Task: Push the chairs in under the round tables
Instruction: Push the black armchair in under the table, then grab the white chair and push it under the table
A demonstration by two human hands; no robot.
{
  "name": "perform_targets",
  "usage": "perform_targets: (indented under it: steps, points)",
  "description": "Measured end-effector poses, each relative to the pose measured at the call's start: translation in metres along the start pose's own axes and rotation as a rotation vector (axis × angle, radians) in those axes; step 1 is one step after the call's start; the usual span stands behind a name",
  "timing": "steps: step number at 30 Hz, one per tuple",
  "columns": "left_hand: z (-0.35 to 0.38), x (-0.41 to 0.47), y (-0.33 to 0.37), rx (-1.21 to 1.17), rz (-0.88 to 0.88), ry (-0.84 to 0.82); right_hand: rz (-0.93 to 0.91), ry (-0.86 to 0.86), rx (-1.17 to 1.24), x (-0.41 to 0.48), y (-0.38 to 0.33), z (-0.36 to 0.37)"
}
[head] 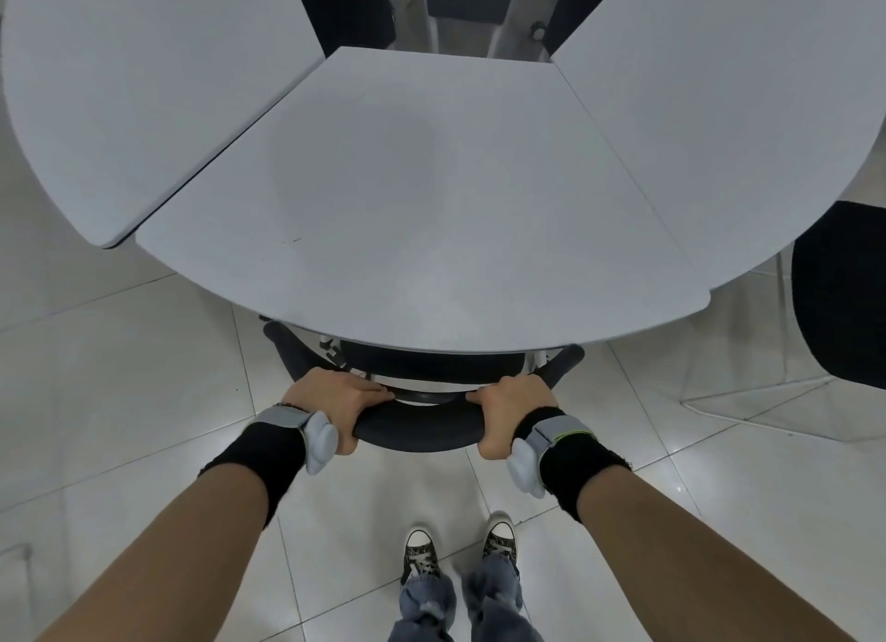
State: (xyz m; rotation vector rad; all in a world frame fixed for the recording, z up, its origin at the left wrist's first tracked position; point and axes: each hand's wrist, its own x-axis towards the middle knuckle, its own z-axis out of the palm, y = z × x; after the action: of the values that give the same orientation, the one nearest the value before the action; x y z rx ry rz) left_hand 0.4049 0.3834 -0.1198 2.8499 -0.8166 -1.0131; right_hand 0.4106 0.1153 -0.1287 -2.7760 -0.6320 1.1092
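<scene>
A black chair [422,428] stands in front of me, its seat mostly hidden under the near edge of the round white table [422,200], which is made of wedge-shaped segments. Only the backrest top, both armrests and a strip of seat show. My left hand [331,401] grips the left end of the backrest top. At the right end of that same backrest, my right hand [510,409] is closed around it. Both wrists wear black cuffs with grey bands.
Another black chair [844,296] with a white wire frame stands at the right, beside the table's right segment. More dark chairs [345,8] sit at the far side of the table. My feet [455,545] stand on glossy white floor tiles [120,377].
</scene>
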Motion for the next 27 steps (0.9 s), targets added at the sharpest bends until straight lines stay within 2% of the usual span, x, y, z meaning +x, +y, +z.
perform_targets:
  steps: [9,14,16,19,24,27]
  points:
    - [-0.001,-0.001,-0.003,0.086,-0.004,-0.030,-0.009,0.002,0.020,0.003,-0.001,0.005]
    - [-0.018,0.001,0.022,0.062,-0.105,-0.221,-0.050,0.025,0.075,-0.014,-0.001,-0.001]
    - [-0.028,0.009,0.051,0.071,-0.101,-0.293,-0.067,0.018,0.089,-0.034,0.006,-0.002]
    - [-0.042,0.024,0.097,0.030,-0.053,-0.310,-0.050,0.090,0.124,-0.066,0.022,-0.002]
    - [-0.077,0.053,0.194,0.010,-0.034,-0.216,0.144,0.227,0.257,-0.165,0.090,0.006]
    - [-0.101,0.075,0.278,0.059,-0.004,-0.138,0.252,0.340,0.281,-0.245,0.157,0.023]
